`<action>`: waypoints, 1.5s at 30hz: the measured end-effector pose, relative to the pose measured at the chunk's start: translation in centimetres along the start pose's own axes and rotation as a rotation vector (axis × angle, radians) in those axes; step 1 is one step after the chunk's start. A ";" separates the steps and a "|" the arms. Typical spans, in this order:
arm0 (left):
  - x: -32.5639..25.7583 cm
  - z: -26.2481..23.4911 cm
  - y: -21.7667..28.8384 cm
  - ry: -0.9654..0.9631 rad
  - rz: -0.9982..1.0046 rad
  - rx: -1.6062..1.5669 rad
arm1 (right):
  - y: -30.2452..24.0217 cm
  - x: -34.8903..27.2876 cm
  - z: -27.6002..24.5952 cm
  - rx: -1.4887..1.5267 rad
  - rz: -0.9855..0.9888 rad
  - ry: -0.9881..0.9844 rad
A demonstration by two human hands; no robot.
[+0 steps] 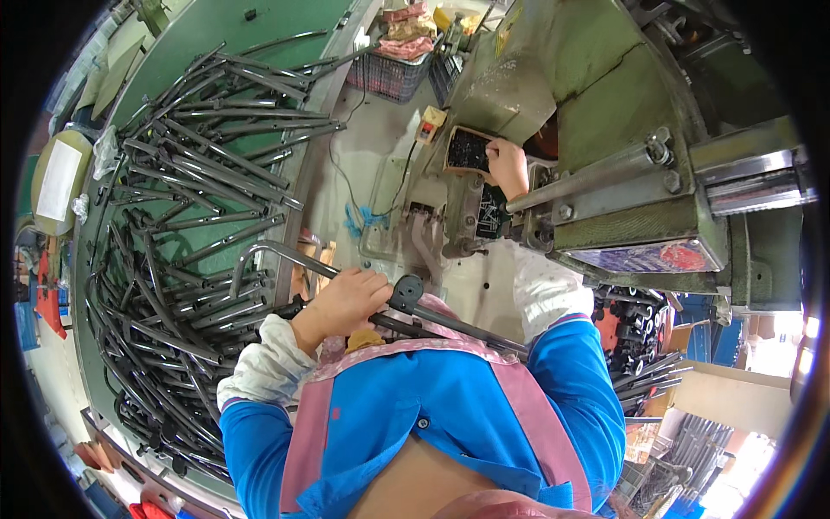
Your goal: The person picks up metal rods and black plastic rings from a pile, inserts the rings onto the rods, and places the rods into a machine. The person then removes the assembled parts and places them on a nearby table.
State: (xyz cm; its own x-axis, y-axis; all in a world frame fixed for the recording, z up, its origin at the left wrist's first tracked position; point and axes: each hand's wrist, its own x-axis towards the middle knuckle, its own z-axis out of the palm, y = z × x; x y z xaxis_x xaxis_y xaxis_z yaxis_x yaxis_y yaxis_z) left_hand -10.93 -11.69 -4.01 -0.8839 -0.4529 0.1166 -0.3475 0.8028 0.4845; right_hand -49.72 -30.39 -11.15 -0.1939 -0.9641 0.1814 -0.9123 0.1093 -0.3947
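My left hand (344, 301) grips a dark bent metal tube frame (415, 310) held across my lap, near its round black fitting (405, 292). One curved end of the frame rises to the left toward the pile of tubes. My right hand (508, 164) reaches forward into a small tray of tiny dark parts (467, 150) on the green press machine (605, 112); its fingers are curled in the tray, and what they hold cannot be seen.
A large green table (259, 35) at my left is heaped with several dark bent tubes (190, 199). More black tubes (644, 346) lie in a bin at my right. Plastic crates (389, 73) stand on the floor ahead.
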 end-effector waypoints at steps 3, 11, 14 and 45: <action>0.1 -0.2 0.2 0.016 0.000 0.023 | 1.8 -1.7 -0.6 0.386 -0.176 0.112; 0.0 0.8 -0.5 0.133 0.045 0.041 | 0.0 -14.0 -8.8 1.579 0.422 -0.424; 0.6 0.4 -0.1 0.114 0.065 -0.026 | -4.1 -17.0 -11.5 1.093 0.083 -0.261; 0.8 1.9 1.6 0.097 0.110 0.021 | -5.9 -20.0 -10.9 0.201 -0.411 0.008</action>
State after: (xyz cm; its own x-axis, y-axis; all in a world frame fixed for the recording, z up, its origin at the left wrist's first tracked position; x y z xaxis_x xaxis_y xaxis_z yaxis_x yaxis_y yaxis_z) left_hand -12.83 -10.05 -4.79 -0.8830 -0.3963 0.2514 -0.2575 0.8570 0.4464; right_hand -44.43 -9.11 -2.60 0.1665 -0.9156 0.3660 -0.8260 -0.3322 -0.4554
